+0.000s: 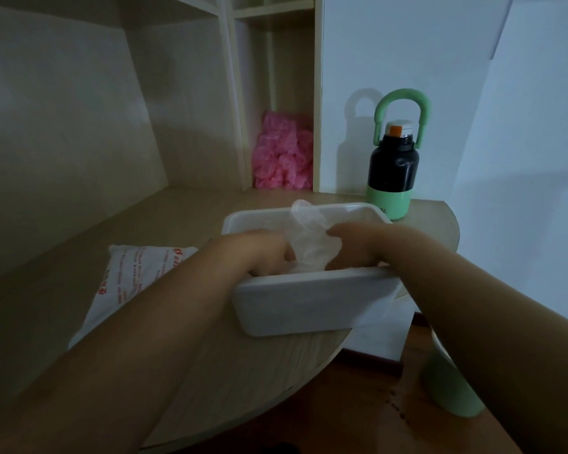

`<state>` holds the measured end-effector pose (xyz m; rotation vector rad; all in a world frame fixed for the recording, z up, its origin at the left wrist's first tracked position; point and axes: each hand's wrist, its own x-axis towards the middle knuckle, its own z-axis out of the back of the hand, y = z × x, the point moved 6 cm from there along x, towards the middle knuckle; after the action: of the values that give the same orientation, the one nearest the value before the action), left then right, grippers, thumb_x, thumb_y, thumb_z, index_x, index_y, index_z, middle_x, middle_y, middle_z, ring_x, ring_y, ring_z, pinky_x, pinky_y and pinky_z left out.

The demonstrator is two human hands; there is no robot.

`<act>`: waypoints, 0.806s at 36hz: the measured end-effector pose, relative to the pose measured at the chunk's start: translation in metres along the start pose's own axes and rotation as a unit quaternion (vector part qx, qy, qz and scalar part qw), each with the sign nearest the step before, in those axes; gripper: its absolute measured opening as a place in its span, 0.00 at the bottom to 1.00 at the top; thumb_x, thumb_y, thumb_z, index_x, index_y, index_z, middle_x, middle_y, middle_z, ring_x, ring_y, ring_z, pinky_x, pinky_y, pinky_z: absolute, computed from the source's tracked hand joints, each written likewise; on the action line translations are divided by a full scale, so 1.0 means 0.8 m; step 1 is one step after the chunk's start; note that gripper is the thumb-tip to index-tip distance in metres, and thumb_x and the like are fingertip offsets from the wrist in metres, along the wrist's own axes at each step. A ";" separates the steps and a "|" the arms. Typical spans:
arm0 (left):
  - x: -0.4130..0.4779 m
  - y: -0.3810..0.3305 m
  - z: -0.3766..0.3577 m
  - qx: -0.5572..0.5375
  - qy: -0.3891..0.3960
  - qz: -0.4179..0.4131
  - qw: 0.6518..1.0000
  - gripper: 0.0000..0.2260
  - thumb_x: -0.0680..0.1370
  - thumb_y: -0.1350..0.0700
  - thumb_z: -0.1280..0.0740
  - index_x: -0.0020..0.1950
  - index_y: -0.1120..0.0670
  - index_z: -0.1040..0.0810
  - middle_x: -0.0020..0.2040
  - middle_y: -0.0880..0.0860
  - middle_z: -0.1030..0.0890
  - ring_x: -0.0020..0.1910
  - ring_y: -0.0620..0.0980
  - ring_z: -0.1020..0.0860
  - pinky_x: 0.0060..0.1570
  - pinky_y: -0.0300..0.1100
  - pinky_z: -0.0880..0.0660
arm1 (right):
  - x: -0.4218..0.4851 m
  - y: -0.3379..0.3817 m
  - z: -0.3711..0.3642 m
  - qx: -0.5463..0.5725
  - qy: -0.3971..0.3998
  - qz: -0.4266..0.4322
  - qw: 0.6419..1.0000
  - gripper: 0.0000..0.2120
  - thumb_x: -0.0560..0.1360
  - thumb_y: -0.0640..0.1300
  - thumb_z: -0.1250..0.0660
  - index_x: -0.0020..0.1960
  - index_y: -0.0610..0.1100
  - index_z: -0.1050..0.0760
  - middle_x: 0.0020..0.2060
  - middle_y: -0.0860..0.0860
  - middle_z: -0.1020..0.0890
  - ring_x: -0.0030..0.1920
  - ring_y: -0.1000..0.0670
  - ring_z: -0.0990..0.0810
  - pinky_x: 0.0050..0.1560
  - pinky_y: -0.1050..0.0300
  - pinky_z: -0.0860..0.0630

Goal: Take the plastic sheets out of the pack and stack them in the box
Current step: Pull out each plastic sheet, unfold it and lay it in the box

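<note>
A thin, crinkled, translucent plastic sheet stood bunched up inside the white, round-cornered rectangular box on the pale wood-grain bench. It sat between both hands. The right hand had its fingers curled and clamped on the sheet's right edge. The left hand touched its left side, its fingers dipping behind the box wall, so their grip could not be told. The soft white pack with red print lay just left of the box.
</note>
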<state>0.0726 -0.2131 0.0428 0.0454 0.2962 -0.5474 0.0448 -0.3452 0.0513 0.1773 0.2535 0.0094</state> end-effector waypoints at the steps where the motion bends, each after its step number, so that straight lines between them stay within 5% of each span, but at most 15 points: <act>1: -0.008 0.001 0.008 -0.013 -0.026 -0.005 1.000 0.16 0.80 0.51 0.37 0.68 0.47 0.26 0.66 0.49 0.25 0.61 0.49 0.26 0.64 0.47 0.31 | -0.002 0.000 0.008 0.017 -0.036 0.004 0.999 0.34 0.74 0.52 0.32 0.75 0.47 0.42 0.70 0.47 0.32 0.65 0.45 0.29 0.61 0.53 0.29; 4: -0.037 0.009 0.036 -0.090 -0.126 -0.026 0.988 0.13 0.78 0.49 0.34 0.62 0.48 0.21 0.63 0.46 0.23 0.58 0.45 0.26 0.61 0.43 0.30 | -0.012 0.006 0.032 0.030 -0.132 0.021 0.991 0.27 0.76 0.49 0.35 0.73 0.46 0.36 0.67 0.47 0.28 0.64 0.46 0.27 0.65 0.52 0.31; 8: -0.088 0.024 0.063 -0.168 -0.239 -0.050 0.955 0.09 0.78 0.51 0.34 0.58 0.47 0.19 0.50 0.40 0.22 0.47 0.37 0.26 0.44 0.30 0.33 | -0.033 0.033 0.047 0.103 -0.206 0.050 0.972 0.22 0.77 0.49 0.37 0.70 0.46 0.31 0.64 0.48 0.24 0.62 0.47 0.25 0.64 0.51 0.30; 10: -0.112 0.038 0.065 -0.227 -0.280 -0.048 0.932 0.10 0.78 0.53 0.33 0.58 0.50 0.19 0.50 0.42 0.21 0.49 0.38 0.24 0.46 0.26 0.31 | -0.047 0.059 0.048 0.131 -0.237 0.079 0.960 0.20 0.77 0.49 0.37 0.68 0.46 0.29 0.61 0.49 0.22 0.59 0.48 0.24 0.60 0.55 0.29; 13: -0.149 0.063 0.053 -0.286 -0.339 -0.031 0.896 0.10 0.78 0.53 0.33 0.58 0.50 0.19 0.48 0.41 0.20 0.50 0.39 0.22 0.53 0.35 0.27 | -0.071 0.108 0.045 0.148 -0.298 0.139 0.933 0.17 0.77 0.48 0.37 0.65 0.46 0.26 0.57 0.49 0.20 0.57 0.49 0.23 0.57 0.58 0.30; 19: -0.218 0.116 -0.006 -0.307 -0.444 0.008 0.842 0.09 0.77 0.56 0.32 0.49 0.40 0.23 0.44 0.35 0.23 0.43 0.30 0.23 0.42 0.24 0.30 | -0.115 0.196 0.012 0.191 -0.312 0.269 0.891 0.12 0.77 0.46 0.36 0.58 0.44 0.22 0.49 0.50 0.17 0.45 0.52 0.21 0.47 0.61 0.28; 24: -0.243 0.157 -0.091 -0.291 -0.361 0.101 0.880 0.09 0.76 0.51 0.32 0.54 0.42 0.25 0.51 0.37 0.24 0.49 0.36 0.25 0.50 0.40 0.25 | -0.096 0.242 -0.053 0.204 -0.232 0.267 0.913 0.14 0.78 0.45 0.38 0.63 0.46 0.25 0.53 0.51 0.18 0.46 0.56 0.23 0.47 0.65 0.29; 29: -0.230 0.158 -0.148 -0.241 -0.264 0.123 0.926 0.26 0.72 0.44 0.28 0.67 0.45 0.30 0.66 0.43 0.32 0.63 0.43 0.32 0.58 0.41 0.31 | -0.055 0.240 -0.127 0.289 -0.095 0.164 0.938 0.19 0.78 0.40 0.39 0.69 0.46 0.32 0.59 0.49 0.22 0.51 0.54 0.25 0.48 0.64 0.29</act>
<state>-0.0428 0.0024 -0.0217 -0.5307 -0.1093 -0.2091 -0.0209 -0.1399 -0.0004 0.8019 0.0235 0.2501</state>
